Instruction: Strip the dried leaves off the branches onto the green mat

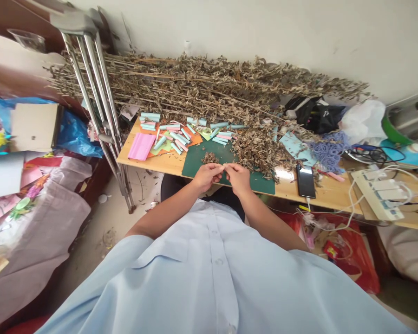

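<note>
My left hand (208,177) and my right hand (238,178) meet over the front edge of a green mat (193,160). Both are closed in a pinch, fingertips nearly touching. What they pinch is too small to make out. Just beyond my left hand lies a small heap of crumbled dry leaves (210,158). A larger pile of dried leaves (257,150) covers the mat's right side, past my right hand. Rolled paper tubes (179,138), mostly pale blue with some pink, are scattered at the back left, near a pink paper stack (141,146).
Long dried leafy stalks (202,88) lie along the wall. Metal crutches (97,88) lean at the table's left end. On the right are a phone (305,181) on a cable, purple yarn (330,150) and a power strip (378,195). A red bag (360,260) is below.
</note>
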`<control>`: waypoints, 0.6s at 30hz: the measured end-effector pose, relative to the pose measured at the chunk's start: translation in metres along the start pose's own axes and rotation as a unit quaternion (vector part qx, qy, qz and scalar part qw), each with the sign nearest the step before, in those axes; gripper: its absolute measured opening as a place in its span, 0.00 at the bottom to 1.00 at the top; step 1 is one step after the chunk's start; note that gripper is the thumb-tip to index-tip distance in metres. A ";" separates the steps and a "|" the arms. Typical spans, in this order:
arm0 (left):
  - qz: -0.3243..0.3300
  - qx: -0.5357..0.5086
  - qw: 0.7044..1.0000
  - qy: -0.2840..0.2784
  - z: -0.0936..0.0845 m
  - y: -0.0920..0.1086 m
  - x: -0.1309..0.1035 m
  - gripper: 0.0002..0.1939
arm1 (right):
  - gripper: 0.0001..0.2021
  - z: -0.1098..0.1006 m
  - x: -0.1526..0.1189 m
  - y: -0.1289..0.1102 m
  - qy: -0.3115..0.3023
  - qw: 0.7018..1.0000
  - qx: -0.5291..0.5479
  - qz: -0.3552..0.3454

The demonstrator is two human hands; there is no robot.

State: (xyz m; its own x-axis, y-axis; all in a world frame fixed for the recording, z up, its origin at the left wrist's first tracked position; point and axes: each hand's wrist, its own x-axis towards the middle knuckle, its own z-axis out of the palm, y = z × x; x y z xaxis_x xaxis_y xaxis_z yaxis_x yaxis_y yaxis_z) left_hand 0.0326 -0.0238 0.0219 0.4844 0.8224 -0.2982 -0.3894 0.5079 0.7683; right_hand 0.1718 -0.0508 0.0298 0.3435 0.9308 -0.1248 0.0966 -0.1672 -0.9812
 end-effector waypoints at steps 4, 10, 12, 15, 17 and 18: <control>0.011 -0.005 1.000 0.003 0.004 0.000 -0.001 0.18 | 0.17 0.001 -0.004 0.001 -0.003 1.000 -0.007 -0.026; 0.005 0.037 0.999 0.012 0.007 0.004 -0.004 0.15 | 0.19 0.000 -0.006 0.002 -0.003 0.999 -0.034 -0.032; 0.009 0.050 0.998 0.024 0.008 0.005 -0.004 0.13 | 0.19 -0.001 -0.007 0.002 -0.004 0.999 -0.030 -0.029; 0.014 0.074 0.997 0.034 0.009 0.006 -0.004 0.11 | 0.17 -0.003 -0.007 0.001 -0.002 0.999 -0.027 -0.029; 0.016 0.101 0.994 0.035 0.010 0.006 -0.003 0.09 | 0.16 -0.005 -0.007 0.000 0.005 0.999 -0.039 -0.036; 0.015 0.116 0.992 0.035 0.010 0.006 -0.003 0.09 | 0.16 -0.006 -0.007 0.000 0.009 0.998 -0.047 -0.040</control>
State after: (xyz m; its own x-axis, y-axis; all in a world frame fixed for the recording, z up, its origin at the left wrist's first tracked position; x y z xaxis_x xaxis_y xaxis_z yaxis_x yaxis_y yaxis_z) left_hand 0.0363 -0.0258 0.0332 0.4160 0.8564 -0.3057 -0.2074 0.4167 0.8851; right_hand 0.1752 -0.0593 0.0317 0.3473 0.9367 -0.0441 0.2118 -0.1242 -0.9694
